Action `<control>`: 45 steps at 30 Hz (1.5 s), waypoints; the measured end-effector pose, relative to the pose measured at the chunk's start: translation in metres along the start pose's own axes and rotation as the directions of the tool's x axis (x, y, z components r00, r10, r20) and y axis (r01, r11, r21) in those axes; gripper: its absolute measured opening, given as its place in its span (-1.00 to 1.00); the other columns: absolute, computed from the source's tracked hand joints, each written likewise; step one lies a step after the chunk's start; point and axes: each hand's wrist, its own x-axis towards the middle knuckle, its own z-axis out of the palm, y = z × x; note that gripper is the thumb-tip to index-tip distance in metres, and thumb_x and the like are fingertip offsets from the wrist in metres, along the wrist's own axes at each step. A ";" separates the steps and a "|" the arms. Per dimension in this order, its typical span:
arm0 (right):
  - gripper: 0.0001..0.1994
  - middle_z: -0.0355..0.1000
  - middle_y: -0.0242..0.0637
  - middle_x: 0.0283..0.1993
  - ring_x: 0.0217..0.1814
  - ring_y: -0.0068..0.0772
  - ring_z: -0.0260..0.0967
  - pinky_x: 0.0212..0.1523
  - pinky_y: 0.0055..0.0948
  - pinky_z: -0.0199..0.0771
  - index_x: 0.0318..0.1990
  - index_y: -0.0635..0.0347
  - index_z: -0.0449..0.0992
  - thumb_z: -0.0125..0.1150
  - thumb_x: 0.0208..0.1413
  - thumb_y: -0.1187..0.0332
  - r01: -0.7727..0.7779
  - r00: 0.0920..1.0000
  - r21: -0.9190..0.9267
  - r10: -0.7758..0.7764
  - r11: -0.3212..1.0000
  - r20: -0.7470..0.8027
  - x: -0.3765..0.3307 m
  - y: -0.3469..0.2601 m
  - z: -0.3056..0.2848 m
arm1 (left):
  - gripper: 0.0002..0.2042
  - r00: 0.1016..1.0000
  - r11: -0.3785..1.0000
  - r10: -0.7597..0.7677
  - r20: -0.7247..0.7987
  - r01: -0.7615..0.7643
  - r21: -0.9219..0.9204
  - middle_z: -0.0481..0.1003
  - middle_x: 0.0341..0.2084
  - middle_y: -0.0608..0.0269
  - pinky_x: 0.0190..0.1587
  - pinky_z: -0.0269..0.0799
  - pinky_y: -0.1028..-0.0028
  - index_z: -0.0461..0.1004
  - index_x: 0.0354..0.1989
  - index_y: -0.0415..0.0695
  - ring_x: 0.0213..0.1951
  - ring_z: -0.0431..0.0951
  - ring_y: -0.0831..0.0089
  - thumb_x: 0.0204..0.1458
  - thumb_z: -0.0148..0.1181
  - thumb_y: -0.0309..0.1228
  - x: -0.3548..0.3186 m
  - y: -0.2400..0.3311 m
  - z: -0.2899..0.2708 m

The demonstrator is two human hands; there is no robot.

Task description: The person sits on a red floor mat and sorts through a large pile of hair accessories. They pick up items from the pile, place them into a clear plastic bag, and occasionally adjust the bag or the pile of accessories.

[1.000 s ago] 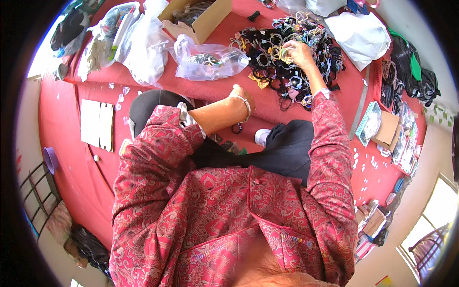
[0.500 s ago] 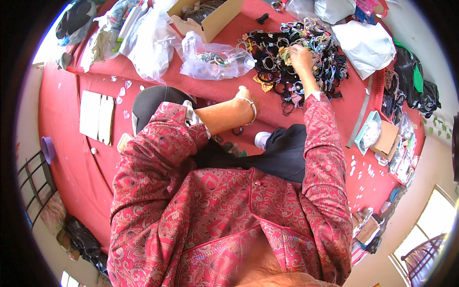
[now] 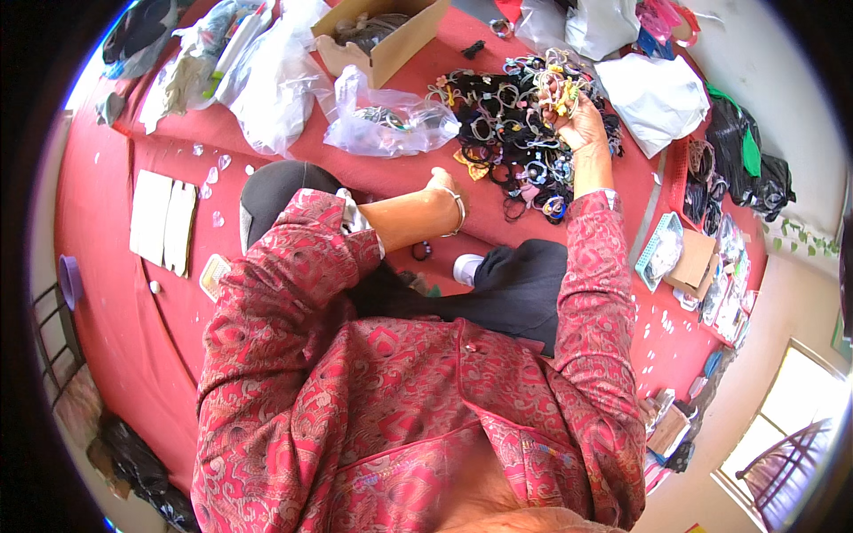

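I sit on a red cloth-covered floor (image 3: 115,293), looking down over my patterned red sleeves. My right hand (image 3: 582,115) is raised over a big dark heap of tangled hair ties and bands (image 3: 506,142) spread on the cloth in front of me. Its fingers are curled closed around a small bunch of pale and coloured hair ties (image 3: 555,84) — the bunch pokes out above my fist, held just over the far side of the heap.

My left hand (image 3: 442,182) rests lower, near the heap's near edge; a thin bangle circles the wrist, and the fingers are tucked out of sight, so I cannot tell whether they are open or holding anything.

Judging from the heap, most of the sorting is still left — only this one handful is lifted clear. Beside the heap lie a clear plastic bag of more bands (image 3: 391,120) and an open brown cardboard box (image 3: 382,35).
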 end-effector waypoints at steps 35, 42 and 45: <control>-0.71 0.42 0.06 -0.36 -0.33 -0.11 0.43 -0.25 -0.24 0.40 -0.21 0.33 0.39 -0.13 -0.03 0.35 0.223 0.967 -0.975 0.133 -0.012 0.219 0.056 0.139 0.145 | -0.76 0.974 0.986 -0.071 0.214 0.036 0.165 0.49 -0.26 0.25 -0.20 0.31 0.28 0.50 -0.25 -0.05 -0.18 0.48 0.31 -0.13 0.11 -0.31 0.003 -0.006 0.036; -0.85 0.40 -0.31 -0.61 -0.71 -0.53 0.31 -0.69 -0.59 0.30 -0.44 0.30 0.50 0.10 -0.06 0.38 -0.168 0.962 -0.806 -0.083 0.568 -0.259 0.040 0.091 0.028 | -0.76 0.963 0.982 -0.056 0.264 0.005 0.190 0.49 -0.25 0.29 -0.25 0.31 0.33 0.48 -0.24 -0.05 -0.19 0.49 0.35 -0.13 0.11 -0.34 -0.002 -0.003 0.029; -0.76 0.46 -0.16 -0.51 -0.64 -0.44 0.40 -0.57 -0.49 0.40 -0.33 0.30 0.51 0.20 -0.19 0.37 -0.336 0.938 -0.895 0.012 0.295 -0.348 0.024 0.131 0.029 | -0.76 0.955 0.984 -0.070 0.288 0.018 0.177 0.49 -0.26 0.30 -0.26 0.31 0.35 0.48 -0.23 -0.06 -0.20 0.49 0.37 -0.11 0.10 -0.34 0.003 -0.004 0.033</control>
